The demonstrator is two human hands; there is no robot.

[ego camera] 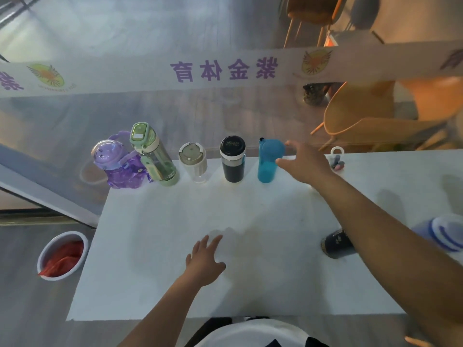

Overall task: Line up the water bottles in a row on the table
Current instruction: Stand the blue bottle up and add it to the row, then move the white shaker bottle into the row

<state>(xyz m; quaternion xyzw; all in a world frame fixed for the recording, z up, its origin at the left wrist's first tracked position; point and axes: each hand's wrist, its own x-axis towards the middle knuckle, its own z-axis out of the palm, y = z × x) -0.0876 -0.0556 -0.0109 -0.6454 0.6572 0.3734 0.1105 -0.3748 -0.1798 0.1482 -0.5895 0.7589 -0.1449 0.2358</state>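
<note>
Your right fingers (288, 144) are spread apart and empty, just beside the blue bottle (268, 161), thumb close to its side though I cannot tell if it touches. The right hand (304, 162) reaches out to the far edge of the counter (190, 246), which fits either setting that bottle into line or letting it go. Your left fingers (211, 242) are also apart, holding nothing, the left hand (204, 262) lying flat on the counter near the near edge, probably steadying you while the other arm stretches.

Five bottles stand upright along the far edge. From the far left corner: the purple bottle (117, 164), the green bottle (155, 155) close against it, the white bottle (194, 164), the black bottle (232, 159) and then the blue one. The last three stand evenly apart; the first two crowd together at the corner, so the row is tighter there. Keeping them at the far edge leaves the middle of the counter bare for your arms.

A dark bottle (338, 242) sits toward the near right, partly hidden under your right forearm, and it looks to be lying on its side; a blue-and-white bottle (443, 234) is farther right at the picture's edge. Neither is in the row yet, so I judge the task well along but unfinished. The open space right of the blue bottle seems the natural place for them, though a small ringed thing (337, 159) lies near that stretch of the far edge.
</note>
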